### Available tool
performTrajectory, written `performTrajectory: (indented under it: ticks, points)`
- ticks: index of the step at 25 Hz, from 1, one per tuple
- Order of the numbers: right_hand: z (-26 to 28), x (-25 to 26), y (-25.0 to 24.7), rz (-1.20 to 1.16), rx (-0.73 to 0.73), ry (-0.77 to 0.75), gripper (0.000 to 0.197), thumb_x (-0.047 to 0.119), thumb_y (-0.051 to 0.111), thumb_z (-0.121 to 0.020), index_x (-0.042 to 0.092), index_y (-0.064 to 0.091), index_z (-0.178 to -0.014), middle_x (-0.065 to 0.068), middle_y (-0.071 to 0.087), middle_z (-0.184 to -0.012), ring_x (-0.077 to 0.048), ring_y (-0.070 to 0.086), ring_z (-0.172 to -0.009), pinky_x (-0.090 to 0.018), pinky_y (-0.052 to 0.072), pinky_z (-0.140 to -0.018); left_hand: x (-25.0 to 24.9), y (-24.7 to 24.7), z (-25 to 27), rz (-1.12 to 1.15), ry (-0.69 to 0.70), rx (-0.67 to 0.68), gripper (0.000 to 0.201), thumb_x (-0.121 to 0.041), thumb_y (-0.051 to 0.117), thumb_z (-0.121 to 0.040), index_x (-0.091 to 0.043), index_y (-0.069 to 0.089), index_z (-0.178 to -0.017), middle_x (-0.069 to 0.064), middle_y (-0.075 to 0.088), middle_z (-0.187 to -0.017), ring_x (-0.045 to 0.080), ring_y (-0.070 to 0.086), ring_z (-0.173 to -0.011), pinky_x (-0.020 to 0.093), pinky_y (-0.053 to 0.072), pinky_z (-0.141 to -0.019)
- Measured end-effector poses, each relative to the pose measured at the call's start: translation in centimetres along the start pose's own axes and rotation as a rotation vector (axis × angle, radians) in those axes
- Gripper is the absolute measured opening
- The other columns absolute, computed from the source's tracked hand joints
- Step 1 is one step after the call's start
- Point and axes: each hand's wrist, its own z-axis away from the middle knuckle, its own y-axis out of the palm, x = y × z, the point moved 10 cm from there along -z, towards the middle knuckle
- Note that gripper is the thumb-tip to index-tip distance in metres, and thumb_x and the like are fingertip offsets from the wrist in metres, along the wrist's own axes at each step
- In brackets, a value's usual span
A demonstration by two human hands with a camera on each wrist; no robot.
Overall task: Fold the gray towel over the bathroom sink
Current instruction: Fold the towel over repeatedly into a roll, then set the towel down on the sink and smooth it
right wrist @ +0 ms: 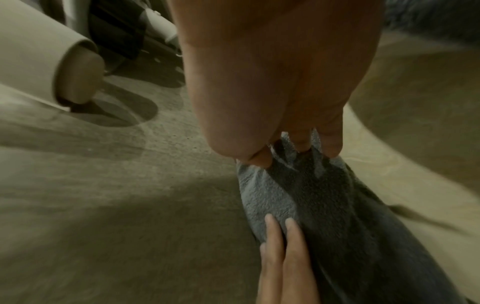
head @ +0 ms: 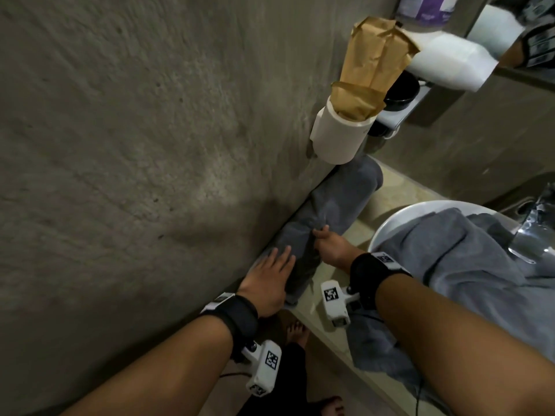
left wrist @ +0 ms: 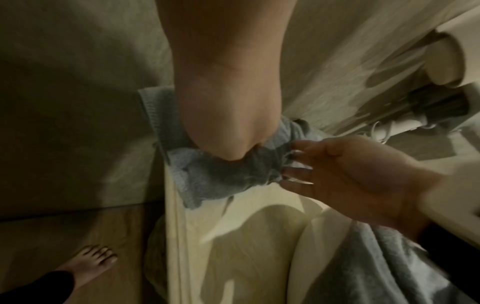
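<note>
Both hands work one gray towel [head: 330, 217], which lies in a long strip on the counter [head: 399, 187] against the wall, left of the white sink [head: 387, 223]. From the head view, the left hand [head: 270, 280] lies flat with straight fingers on the strip's near end, while the right hand [head: 327, 250], close beside it and nearer the sink, pinches a fold of cloth; a second gray towel [head: 456, 259] fills the sink bowl and spills over its front rim. Beyond the strip, a white cup [head: 336, 136] on the wall holds a brown paper bag [head: 372, 64]. In the left wrist view the palm presses the bunched terry while the other hand's fingertips [left wrist: 296, 148] nip its edge. In the right wrist view thumb and fingers close on a ridge of pile. It looks soft, light and limp, likely to sag and crumple, so corners or hems seem the best holds.
</note>
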Motion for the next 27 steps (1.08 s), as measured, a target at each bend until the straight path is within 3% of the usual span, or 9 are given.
performTrajectory:
  ticks: [4,8,9,12,15,18,21,24,27]
  points:
    - [0.3,0.7,0.5,-0.016,0.038,-0.003,0.044,0.002,0.035,-0.100,-0.005,0.039,-0.144,-0.038,0.022,-0.154,-0.045,0.017,-0.149,-0.034,0.017,-0.121,0.4,-0.1,0.1,-0.038,-0.018,0.050,0.085,-0.035,0.050,-0.097,-0.015,-0.004,-0.159,0.004,-0.016,-0.167,0.031,-0.008,-0.154,0.040,0.000,-0.125]
    - [5.0,1.9,-3.5,-0.150,-0.132,-0.181,0.043,0.004,0.051,-0.099,0.002,0.049,-0.142,-0.019,0.047,-0.147,-0.022,0.039,-0.140,-0.004,0.024,-0.106,-1.4,-2.8,1.1,0.154,0.028,-0.058,0.080,-0.033,0.058,-0.088,-0.021,0.020,-0.158,-0.002,0.006,-0.169,0.025,0.004,-0.155,0.041,0.008,-0.125]
    - [6.8,1.6,-5.1,-0.156,-0.201,-0.210,0.044,0.009,0.055,-0.099,0.004,0.050,-0.142,-0.014,0.051,-0.146,-0.021,0.044,-0.137,-0.005,0.028,-0.105,-2.4,-4.0,1.5,0.195,0.075,-0.113,0.072,-0.030,0.057,-0.087,-0.023,0.030,-0.155,-0.002,0.017,-0.167,0.024,0.012,-0.153,0.039,0.013,-0.123]
    - [12.8,-0.2,-9.1,-0.027,-0.346,-0.238,0.045,0.020,0.062,-0.097,0.014,0.055,-0.141,-0.006,0.063,-0.136,-0.019,0.059,-0.124,-0.029,0.042,-0.107,-6.0,-6.4,2.3,0.329,0.200,-0.160,0.053,-0.038,0.058,-0.089,-0.025,0.049,-0.140,0.000,0.051,-0.144,0.024,0.043,-0.134,0.036,0.035,-0.110]
    - [19.8,-2.4,-11.4,0.138,-0.446,-0.249,0.042,0.021,0.069,-0.089,0.021,0.064,-0.130,-0.002,0.070,-0.118,-0.021,0.065,-0.109,-0.023,0.043,-0.090,-11.1,-7.0,1.9,0.437,0.289,-0.062,0.054,-0.053,0.065,-0.085,-0.032,0.052,-0.133,-0.003,0.058,-0.133,0.020,0.057,-0.118,0.042,0.049,-0.099]
    - [24.0,-5.7,-11.4,0.349,-0.412,-0.149,0.048,0.027,0.074,-0.083,0.022,0.064,-0.130,-0.005,0.065,-0.129,-0.028,0.057,-0.123,-0.030,0.040,-0.100,-15.5,-6.9,1.2,0.362,0.311,-0.006,0.070,-0.066,0.071,-0.071,-0.035,0.049,-0.130,-0.002,0.055,-0.132,0.023,0.059,-0.115,0.039,0.051,-0.097]
    - [26.0,-10.0,-10.8,0.532,-0.304,-0.012,0.057,0.037,0.073,-0.083,0.030,0.058,-0.137,0.003,0.043,-0.154,-0.024,0.030,-0.147,-0.040,0.028,-0.117,-17.5,-6.5,0.5,0.247,0.301,0.000,0.075,-0.056,0.082,-0.066,-0.026,0.051,-0.128,0.006,0.049,-0.129,0.030,0.058,-0.111,0.035,0.050,-0.093]
    - [27.6,-11.6,-11.2,0.459,-0.372,-0.065,0.030,0.030,0.075,-0.085,0.025,0.072,-0.115,-0.002,0.052,-0.147,-0.026,0.035,-0.145,-0.036,0.029,-0.117,-18.6,-7.1,0.1,0.140,0.315,-0.047,0.052,-0.047,0.081,-0.071,-0.023,0.058,-0.112,0.006,0.056,-0.116,0.030,0.061,-0.101,0.036,0.051,-0.082]
    - [29.2,-11.2,-11.7,0.321,-0.491,-0.147,0.010,0.024,0.075,-0.086,0.014,0.074,-0.089,-0.009,0.067,-0.125,-0.030,0.053,-0.130,-0.033,0.034,-0.114,-19.9,-7.7,0.4,0.023,0.355,-0.070,0.019,-0.038,0.069,-0.085,-0.027,0.065,-0.100,0.003,0.066,-0.108,0.029,0.065,-0.098,0.033,0.048,-0.075]
